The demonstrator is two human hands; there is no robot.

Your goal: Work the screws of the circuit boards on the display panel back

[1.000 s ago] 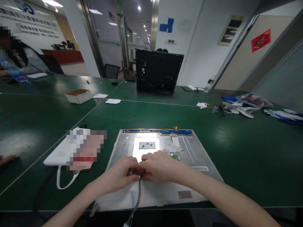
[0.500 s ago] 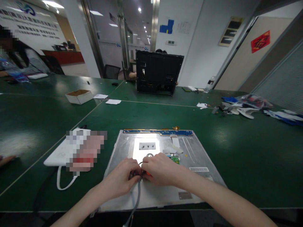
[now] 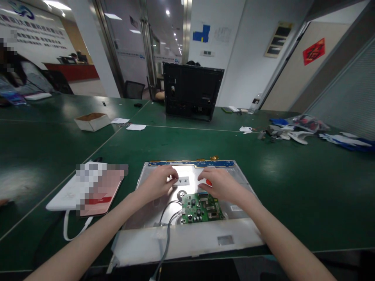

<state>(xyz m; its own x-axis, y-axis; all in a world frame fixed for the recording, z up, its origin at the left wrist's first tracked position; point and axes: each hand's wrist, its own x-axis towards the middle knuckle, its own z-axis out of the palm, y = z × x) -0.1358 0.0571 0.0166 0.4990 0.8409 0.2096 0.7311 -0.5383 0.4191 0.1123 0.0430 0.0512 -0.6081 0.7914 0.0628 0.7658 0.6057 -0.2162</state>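
Observation:
A silver display panel (image 3: 240, 180) lies back side up on the green table, with a green circuit board (image 3: 195, 208) on its middle. At the left end of a small strip with dark screws (image 3: 184, 180) is my left hand (image 3: 162, 180), its fingertips curled close together; anything between them is too small to name. My right hand (image 3: 219, 182) hovers above the board's upper edge, thumb and index tip apart, with a small orange object (image 3: 208, 182) in its grasp. Grey cables (image 3: 168, 234) run from the board's left side over the translucent sheet (image 3: 193, 242) at the panel's near edge.
Left of the panel lie a white device (image 3: 63, 195) and a pinkish phone-like slab (image 3: 101, 199) with a white cable. Farther back stand an open box (image 3: 93, 121) and a black monitor housing (image 3: 193, 91). Gloves and plastic bags (image 3: 307, 123) lie back right. A person sits far left.
Both hands have moved away from the cable at the board's left side, forward and apart. The green board, mostly covered before, now shows. The view has shifted slightly.

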